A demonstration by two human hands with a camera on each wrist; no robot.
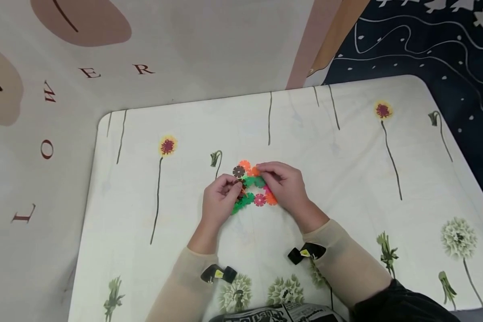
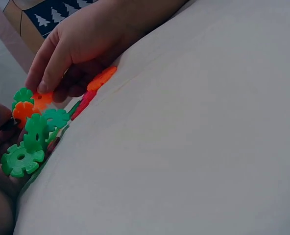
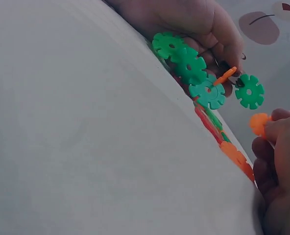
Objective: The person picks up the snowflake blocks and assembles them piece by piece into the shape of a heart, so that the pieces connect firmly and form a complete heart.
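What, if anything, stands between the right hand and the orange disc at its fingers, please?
Nothing visible does: the right hand pinches the orange disc directly by its edge.

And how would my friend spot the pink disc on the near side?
On the white table, look between the left hand and right hand. Near the person's side there, the pink disc sits between a green disc and an orange disc. Its pink sets it apart from both.
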